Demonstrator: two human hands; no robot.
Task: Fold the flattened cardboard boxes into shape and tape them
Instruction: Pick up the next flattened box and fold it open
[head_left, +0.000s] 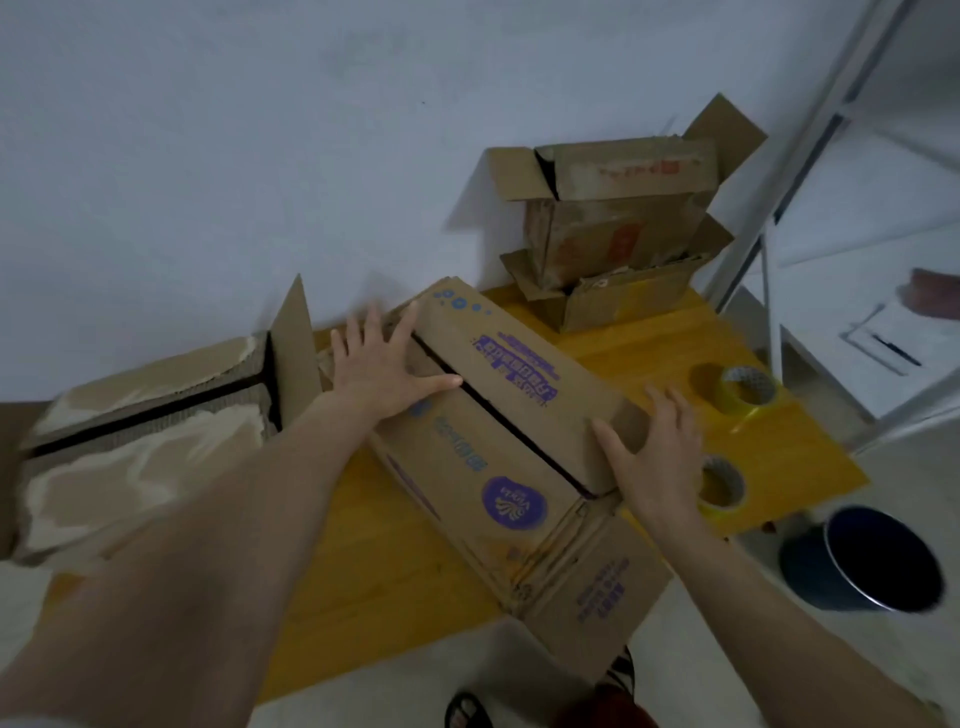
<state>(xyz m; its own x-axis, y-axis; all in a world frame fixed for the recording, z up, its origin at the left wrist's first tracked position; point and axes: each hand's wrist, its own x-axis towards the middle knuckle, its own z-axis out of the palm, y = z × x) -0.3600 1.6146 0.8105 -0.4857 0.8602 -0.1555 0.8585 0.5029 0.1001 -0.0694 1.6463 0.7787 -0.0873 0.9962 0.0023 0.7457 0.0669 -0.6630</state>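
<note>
A brown cardboard box (498, 415) with purple and blue print lies across the yellow table (374, 582), its two top flaps meeting along a dark seam. My left hand (384, 369) presses flat on the far left flap, fingers spread. My right hand (660, 457) rests with straight fingers on the box's right end. One end flap (597, 587) hangs open toward me. Two rolls of yellow tape sit to the right: one (745, 392) farther back, one (722, 488) partly behind my right hand.
A folded worn box (140, 431) sits at the table's left with a flap standing up. Stacked open boxes (618, 228) stand at the back against the wall. A dark bucket (872, 561) is on the floor at right, beside a white shelf frame (769, 249).
</note>
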